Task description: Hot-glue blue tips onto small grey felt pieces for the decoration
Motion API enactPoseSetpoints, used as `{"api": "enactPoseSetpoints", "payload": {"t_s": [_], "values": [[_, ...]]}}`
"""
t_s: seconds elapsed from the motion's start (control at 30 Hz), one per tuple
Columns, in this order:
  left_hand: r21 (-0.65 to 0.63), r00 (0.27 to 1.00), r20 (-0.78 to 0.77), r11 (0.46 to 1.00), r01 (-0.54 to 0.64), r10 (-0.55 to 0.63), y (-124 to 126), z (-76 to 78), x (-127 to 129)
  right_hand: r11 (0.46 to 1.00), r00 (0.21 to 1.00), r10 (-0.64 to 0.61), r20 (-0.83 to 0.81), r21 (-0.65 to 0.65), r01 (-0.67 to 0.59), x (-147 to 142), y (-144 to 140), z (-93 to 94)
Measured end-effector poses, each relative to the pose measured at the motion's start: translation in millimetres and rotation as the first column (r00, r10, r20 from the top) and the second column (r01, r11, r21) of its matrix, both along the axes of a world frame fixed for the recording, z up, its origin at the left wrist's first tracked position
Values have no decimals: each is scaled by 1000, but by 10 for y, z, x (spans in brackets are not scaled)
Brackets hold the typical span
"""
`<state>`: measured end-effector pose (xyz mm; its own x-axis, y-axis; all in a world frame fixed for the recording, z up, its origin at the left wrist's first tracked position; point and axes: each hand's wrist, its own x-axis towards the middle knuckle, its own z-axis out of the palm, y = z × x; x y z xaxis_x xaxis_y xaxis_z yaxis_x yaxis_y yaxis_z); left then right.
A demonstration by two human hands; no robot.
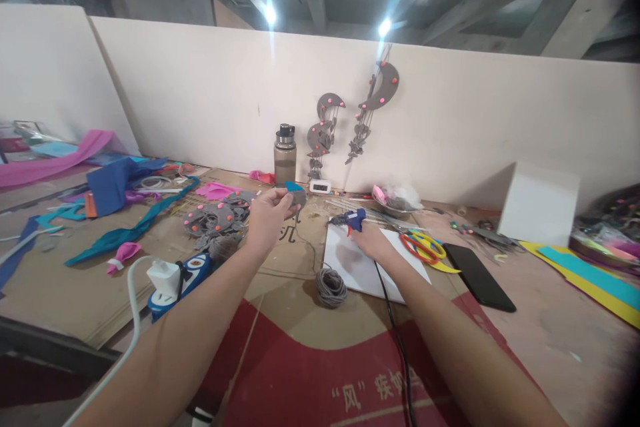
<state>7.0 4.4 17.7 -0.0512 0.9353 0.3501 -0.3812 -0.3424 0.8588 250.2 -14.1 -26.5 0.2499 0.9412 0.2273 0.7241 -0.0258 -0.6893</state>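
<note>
- Pinched between thumb and fingers of the left hand (271,215): a small grey piece (299,198), raised over the worktop (545,310) near the middle of the view.
- Partly covered by those fingertips, so full outline impossible to make out; at its upper edge, a bright blue patch (293,187) — cannot tell whether fixed to it or merely held along with it.
- Closed around the handle of a blue glue gun (356,218): fingers of the right hand (371,240), mostly hidden behind the back of the hand.
- Visible beside them, a bit of orange trigger; cannot tell whether squeezed.
- Pointing left, toward the left hand but well apart from it: the gun's nozzle, with a tip hard to pick out against the clutter.
- Trailing from the gun, a black cord (391,313), cut off at the bottom edge.
- Under the right hand and forearm, a white board (345,257), partly covered.
- Just beside its left edge, a coil of grey cord (331,288), with a thin strand leading up toward the left hand — upper end lost from sight.
- Behind the left wrist, grey dotted pieces (213,219), partly hidden.
</note>
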Motion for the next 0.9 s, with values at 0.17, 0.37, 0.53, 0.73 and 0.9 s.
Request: {"api": "enactPoseSetpoints", "payload": {"t_s": [0.17, 0.37, 0.53, 0.73, 0.9], "values": [[109, 980, -165, 990, -92, 109, -19, -47, 5, 972, 966, -117, 231, 227, 63, -172, -165, 181], [269, 887, -318, 929, -256, 336, -155, 5, 15, 877, 830, 418, -369, 403, -263, -957, -235, 445], [292, 876, -347, 926, -240, 336, -198, 57, -11, 887, 633, 462, -622, 333, -319, -1285, -166, 466], [59, 984, -167, 995, 77, -66, -103, 18, 23, 873, 789, 424, -445, 433, -225, -1115, -190, 487], [-33, 986, -73, 988, 148, -150, -115, 21, 52, 847, 898, 326, -295, 513, -139, -1039, -227, 547]]}}
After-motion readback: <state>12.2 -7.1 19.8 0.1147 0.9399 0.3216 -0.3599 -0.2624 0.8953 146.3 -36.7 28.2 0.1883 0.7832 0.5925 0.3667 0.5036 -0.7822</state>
